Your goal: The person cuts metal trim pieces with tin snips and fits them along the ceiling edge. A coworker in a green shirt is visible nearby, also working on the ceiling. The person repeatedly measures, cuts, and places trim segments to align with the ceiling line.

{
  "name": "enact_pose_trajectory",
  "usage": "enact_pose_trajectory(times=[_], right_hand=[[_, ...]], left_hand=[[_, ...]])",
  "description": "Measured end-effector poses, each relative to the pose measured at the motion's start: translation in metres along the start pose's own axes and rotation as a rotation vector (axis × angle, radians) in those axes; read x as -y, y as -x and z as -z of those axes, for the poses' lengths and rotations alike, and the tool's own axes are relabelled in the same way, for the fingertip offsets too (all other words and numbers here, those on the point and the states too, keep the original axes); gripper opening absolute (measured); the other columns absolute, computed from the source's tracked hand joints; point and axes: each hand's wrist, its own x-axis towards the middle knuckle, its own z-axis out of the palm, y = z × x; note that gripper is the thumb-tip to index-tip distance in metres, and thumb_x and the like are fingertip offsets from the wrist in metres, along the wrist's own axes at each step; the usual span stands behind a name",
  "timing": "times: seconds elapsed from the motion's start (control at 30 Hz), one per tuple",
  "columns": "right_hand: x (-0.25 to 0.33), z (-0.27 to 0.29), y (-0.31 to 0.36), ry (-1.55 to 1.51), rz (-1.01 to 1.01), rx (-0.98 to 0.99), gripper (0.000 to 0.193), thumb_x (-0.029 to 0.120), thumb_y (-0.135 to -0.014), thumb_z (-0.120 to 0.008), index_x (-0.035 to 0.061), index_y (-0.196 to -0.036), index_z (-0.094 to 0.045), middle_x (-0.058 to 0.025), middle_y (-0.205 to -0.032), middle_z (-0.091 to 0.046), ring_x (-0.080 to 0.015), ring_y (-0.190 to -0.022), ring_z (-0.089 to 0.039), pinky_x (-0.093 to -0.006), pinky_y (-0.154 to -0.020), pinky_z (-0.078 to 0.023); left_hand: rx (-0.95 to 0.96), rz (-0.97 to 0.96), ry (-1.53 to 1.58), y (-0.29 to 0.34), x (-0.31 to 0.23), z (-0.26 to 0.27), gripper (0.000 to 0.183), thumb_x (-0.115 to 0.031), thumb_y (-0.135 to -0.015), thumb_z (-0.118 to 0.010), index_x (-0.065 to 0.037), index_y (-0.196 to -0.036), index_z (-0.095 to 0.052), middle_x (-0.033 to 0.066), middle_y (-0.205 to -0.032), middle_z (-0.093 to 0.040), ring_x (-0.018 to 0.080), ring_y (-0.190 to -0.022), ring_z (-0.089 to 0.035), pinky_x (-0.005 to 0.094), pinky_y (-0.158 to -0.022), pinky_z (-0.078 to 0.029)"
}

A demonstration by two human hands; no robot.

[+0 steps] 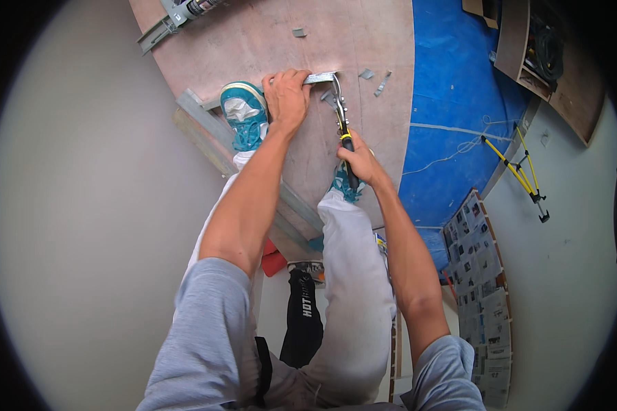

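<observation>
My left hand (pixel 288 101) grips a thin galvanized metal channel (pixel 322 77), pressing it down near its right end. My left shoe (pixel 244 113) stands beside that hand. In my right hand (pixel 362 161) is a pair of tin snips (pixel 347 140) with black and yellow handles, my fingers wrapped round them. The jaws of the snips are at the channel's right end; whether they bite into the metal I cannot tell. Cut metal scraps (pixel 366 73) lie just right of the channel, and another bent scrap (pixel 298 32) sits farther off.
Plywood (pixel 363 38) lies under the work. Metal studs (pixel 298 205) run beneath my legs. A blue sheet (pixel 452 89) spreads to the right, with a yellow tripod (pixel 517 171), a wooden box (pixel 513 51) and a newspaper-covered panel (pixel 476 274). A metal-framed tool (pixel 178 17) is far left.
</observation>
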Motion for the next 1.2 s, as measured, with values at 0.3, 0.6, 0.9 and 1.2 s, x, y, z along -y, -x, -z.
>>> enact_pose_trajectory(times=[0.3,0.6,0.9,1.2], right_hand=[[-0.009,-0.02,0.008,-0.503,-0.16,0.045,0.056,0.019,-0.088,-0.063,0.0047,-0.141,-0.05,-0.005,-0.1,-0.063,-0.0136,-0.092,-0.059,-0.0298,-0.083,-0.048],[0.017,-0.001,0.025,0.124,-0.012,-0.248,0.076,0.026,-0.077,-0.07,0.0,-0.145,-0.047,-0.0235,-0.114,-0.067,-0.0358,-0.11,-0.065,-0.0424,-0.098,-0.049],[0.042,0.014,0.062,-0.063,-0.061,0.002,0.063,0.02,-0.086,-0.065,0.003,-0.144,-0.048,-0.0076,-0.105,-0.064,-0.0189,-0.098,-0.063,-0.0323,-0.089,-0.048],[0.095,0.014,0.052,-0.599,-0.322,0.248,0.053,0.025,-0.094,-0.059,0.0024,-0.141,-0.051,-0.0099,-0.101,-0.067,-0.018,-0.09,-0.069,-0.0333,-0.079,-0.057]], left_hand=[[0.084,-0.241,0.022,-0.012,0.027,-0.003,0.021,-0.009,-0.084,-0.071,-0.013,-0.105,-0.074,0.0097,-0.097,-0.072,0.0314,-0.094,-0.068,0.0455,-0.084,-0.05],[0.201,-0.204,0.171,-0.019,0.03,0.007,0.025,-0.013,-0.092,-0.063,-0.009,-0.115,-0.073,0.0151,-0.099,-0.074,0.0375,-0.094,-0.069,0.0449,-0.082,-0.053],[0.485,-0.023,0.138,-0.059,0.013,0.031,0.043,-0.049,-0.1,-0.058,-0.011,-0.11,-0.075,0.0167,-0.088,-0.073,0.0372,-0.086,-0.069,0.0469,-0.078,-0.052],[0.22,-0.139,0.143,-0.041,0.014,0.025,0.02,-0.026,-0.097,-0.065,-0.006,-0.098,-0.069,0.0202,-0.084,-0.069,0.0417,-0.082,-0.066,0.0486,-0.073,-0.051]])
